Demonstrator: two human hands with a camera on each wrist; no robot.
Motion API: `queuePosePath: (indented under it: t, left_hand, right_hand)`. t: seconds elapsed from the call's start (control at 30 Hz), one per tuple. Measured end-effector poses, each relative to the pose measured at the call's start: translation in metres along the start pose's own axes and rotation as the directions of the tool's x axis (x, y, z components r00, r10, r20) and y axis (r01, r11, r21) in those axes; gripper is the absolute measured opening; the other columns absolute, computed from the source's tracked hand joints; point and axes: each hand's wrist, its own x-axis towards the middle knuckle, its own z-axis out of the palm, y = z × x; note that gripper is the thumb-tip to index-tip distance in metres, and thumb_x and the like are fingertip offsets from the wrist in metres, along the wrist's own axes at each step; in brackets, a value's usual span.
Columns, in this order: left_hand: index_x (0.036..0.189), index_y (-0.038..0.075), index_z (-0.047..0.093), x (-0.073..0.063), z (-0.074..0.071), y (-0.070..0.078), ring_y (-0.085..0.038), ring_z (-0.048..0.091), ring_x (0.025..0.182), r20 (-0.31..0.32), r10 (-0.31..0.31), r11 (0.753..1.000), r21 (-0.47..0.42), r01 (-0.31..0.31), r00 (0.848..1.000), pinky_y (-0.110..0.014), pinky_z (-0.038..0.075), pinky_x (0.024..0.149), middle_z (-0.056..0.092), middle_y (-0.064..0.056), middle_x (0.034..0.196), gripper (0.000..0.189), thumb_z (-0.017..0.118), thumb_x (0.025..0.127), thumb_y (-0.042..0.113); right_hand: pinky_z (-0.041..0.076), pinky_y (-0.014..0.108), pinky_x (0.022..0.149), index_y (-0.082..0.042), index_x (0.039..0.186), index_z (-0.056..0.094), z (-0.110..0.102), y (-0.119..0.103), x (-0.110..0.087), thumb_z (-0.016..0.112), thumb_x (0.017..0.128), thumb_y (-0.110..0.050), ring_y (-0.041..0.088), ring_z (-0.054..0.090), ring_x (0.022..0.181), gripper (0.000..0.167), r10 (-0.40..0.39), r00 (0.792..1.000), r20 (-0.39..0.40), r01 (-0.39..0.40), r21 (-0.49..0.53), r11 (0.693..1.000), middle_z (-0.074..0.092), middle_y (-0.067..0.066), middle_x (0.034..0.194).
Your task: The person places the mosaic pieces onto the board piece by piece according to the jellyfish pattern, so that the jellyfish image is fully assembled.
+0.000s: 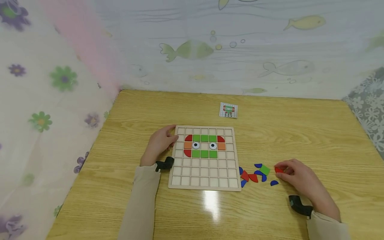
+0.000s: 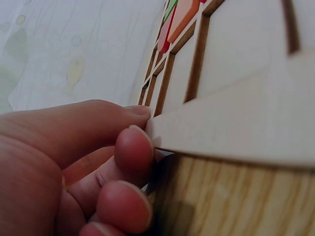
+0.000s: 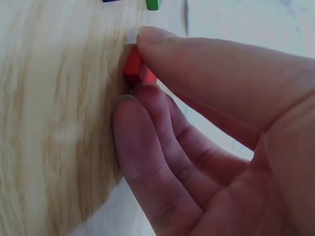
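A wooden grid board [image 1: 205, 189] lies flat with red, orange and green pieces and two eye discs [image 1: 196, 145] in its cells. My left hand [image 1: 159, 143] holds the board's left edge near the far corner. In the left wrist view the thumb [image 2: 140, 111] lies on the rim and curled fingers [image 2: 134, 150] meet its side. To the right of the board, my right hand [image 1: 303, 178] pinches a red piece [image 1: 279, 170] between thumb and fingers, low over the table. That red piece [image 3: 133, 69] is partly hidden by the fingertips.
Loose pieces lie between board and right hand: a green square [image 1: 265, 170], red quarter-circles [image 1: 253, 178] and several blue pieces [image 1: 274, 183]. Behind the board is a small pattern card [image 1: 228, 110]. Patterned cloth [image 1: 192, 66] borders the wooden table [image 1: 165, 106] at back and left.
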Motion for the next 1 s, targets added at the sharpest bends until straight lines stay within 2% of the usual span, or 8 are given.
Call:
queuePosePath:
  t: [0.2,0.4,0.63,0.87,1.0]
  left_hand:
    - [0.135,0.022,0.039,-0.0002,-0.0003,-0.0006,-0.017,0.054,0.048,0.000,-0.003,1.000,-0.001,0.003,1.000,-0.032,0.043,0.054,0.059,0.001,0.064,0.052,0.056,0.087,0.028]
    - [0.136,0.023,0.038,0.0007,-0.0004,-0.0013,-0.018,0.054,0.048,0.002,-0.009,1.000,0.009,0.009,1.000,-0.032,0.043,0.054,0.059,0.000,0.064,0.053,0.055,0.087,0.029]
    - [0.136,0.023,0.038,0.0012,-0.0011,0.0000,-0.018,0.054,0.048,0.005,-0.023,1.000,0.007,0.023,1.000,-0.032,0.042,0.053,0.059,-0.001,0.064,0.053,0.056,0.086,0.030]
    - [0.137,0.023,0.037,0.0011,-0.0025,0.0021,-0.018,0.054,0.048,0.021,-0.040,0.999,0.005,0.040,0.999,-0.031,0.042,0.051,0.059,-0.001,0.064,0.054,0.055,0.087,0.029]
    - [0.137,0.023,0.037,0.0011,-0.0029,0.0034,-0.018,0.054,0.048,0.020,-0.044,0.999,0.015,0.044,0.999,-0.031,0.042,0.051,0.059,0.000,0.064,0.054,0.055,0.087,0.030]
  right_hand:
    - [0.042,0.044,0.070,-0.005,0.102,0.063,0.0003,-0.0019,-0.0006,0.064,0.081,-0.028,0.025,0.056,0.082,0.031,0.019,0.999,-0.040,-0.020,-0.027,0.999,0.055,0.012,0.099]
    - [0.040,0.039,0.067,-0.006,0.100,0.062,0.0020,-0.0007,0.0001,0.064,0.082,-0.025,0.021,0.052,0.078,0.026,0.009,0.997,-0.080,-0.013,-0.042,0.999,0.055,0.009,0.093]
    - [0.041,0.041,0.070,-0.004,0.108,0.061,0.0021,-0.0003,0.0020,0.063,0.083,-0.028,0.020,0.053,0.081,0.034,0.002,0.999,-0.055,-0.002,0.005,1.000,0.057,0.009,0.097]
    - [0.041,0.031,0.066,-0.010,0.100,0.063,0.0020,0.0009,0.0026,0.062,0.083,-0.029,0.016,0.050,0.077,0.025,-0.022,0.998,-0.061,0.023,0.022,0.999,0.056,0.004,0.091]
    - [0.040,0.030,0.065,-0.012,0.101,0.063,0.0024,0.0015,0.0039,0.060,0.085,-0.029,0.015,0.049,0.077,0.023,-0.035,0.997,-0.062,0.037,0.031,0.999,0.058,0.002,0.091]
